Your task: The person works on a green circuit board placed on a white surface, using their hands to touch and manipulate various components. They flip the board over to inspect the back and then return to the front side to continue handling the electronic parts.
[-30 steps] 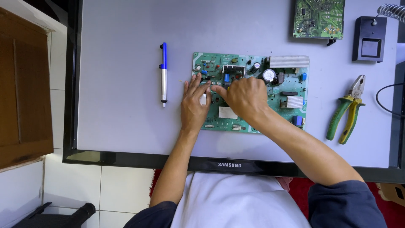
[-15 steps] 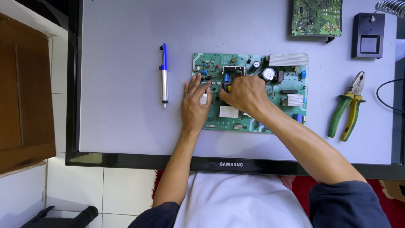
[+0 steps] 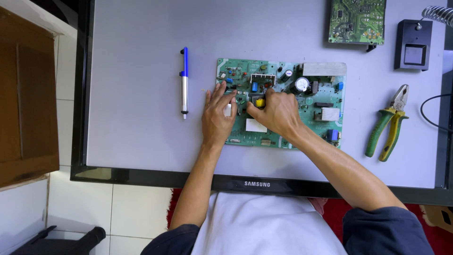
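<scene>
A blue and silver pen tool (image 3: 184,81) lies at nine o'clock from the green board (image 3: 321,101) in the middle of the counter (image 3: 132,137). The left hand (image 3: 218,115) lies spread flat on the board's left edge. The right hand (image 3: 278,113) pinches a small yellow part (image 3: 259,102). A hard pull might snap it or slide the board. Green pliers (image 3: 389,125) rest at three o'clock, well apart. A second board (image 3: 357,20) and black box (image 3: 414,45) sit at one o'clock. Nothing blocks the hands.
</scene>
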